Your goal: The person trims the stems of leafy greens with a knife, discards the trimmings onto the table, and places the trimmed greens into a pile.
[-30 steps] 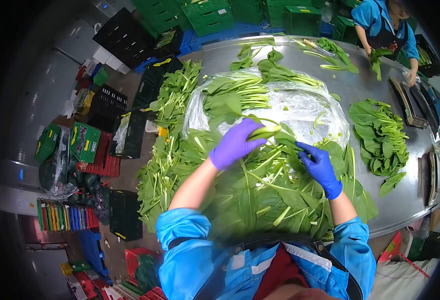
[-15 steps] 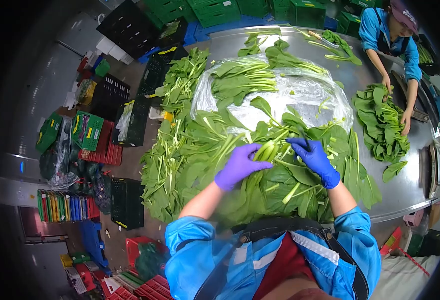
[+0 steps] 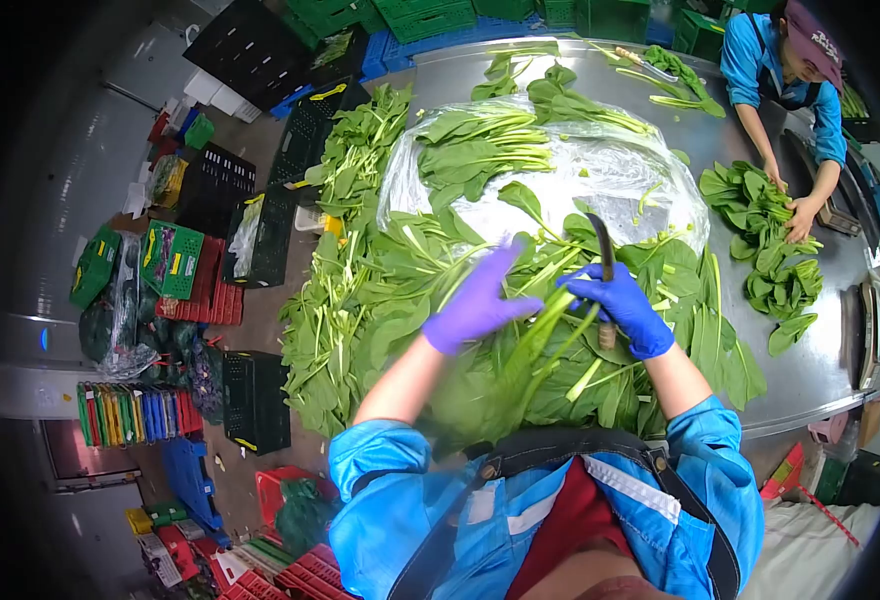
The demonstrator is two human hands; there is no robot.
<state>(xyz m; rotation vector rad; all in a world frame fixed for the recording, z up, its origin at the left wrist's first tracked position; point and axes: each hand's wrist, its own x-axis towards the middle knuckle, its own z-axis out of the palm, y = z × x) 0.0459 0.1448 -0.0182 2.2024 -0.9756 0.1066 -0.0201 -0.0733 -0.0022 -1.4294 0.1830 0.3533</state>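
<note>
My left hand [image 3: 480,302], in a purple glove, is open with thumb and fingers spread, slightly blurred, just left of some leafy green stalks [image 3: 540,345]. In a blue glove, my right hand [image 3: 620,308] grips a knife [image 3: 605,250] with a dark curved blade pointing up and away; its wooden handle shows below the hand. The stalk ends meet the fingertips of that same hand, and their leaves hang blurred toward my body. Under both hands spreads a thick heap of leafy greens [image 3: 400,290].
Beyond the heap, clear plastic wrap [image 3: 620,170] lies on the metal table [image 3: 800,385] with a bunch of greens [image 3: 480,150] on it. At the right a co-worker [image 3: 785,90] handles other greens [image 3: 760,225]. Crates [image 3: 256,400] stand on the floor at the left.
My left hand has opened and come off the stalks. The knife in my right hand now stands blade up, and the stalks are at that hand. The co-worker's greens have shifted.
</note>
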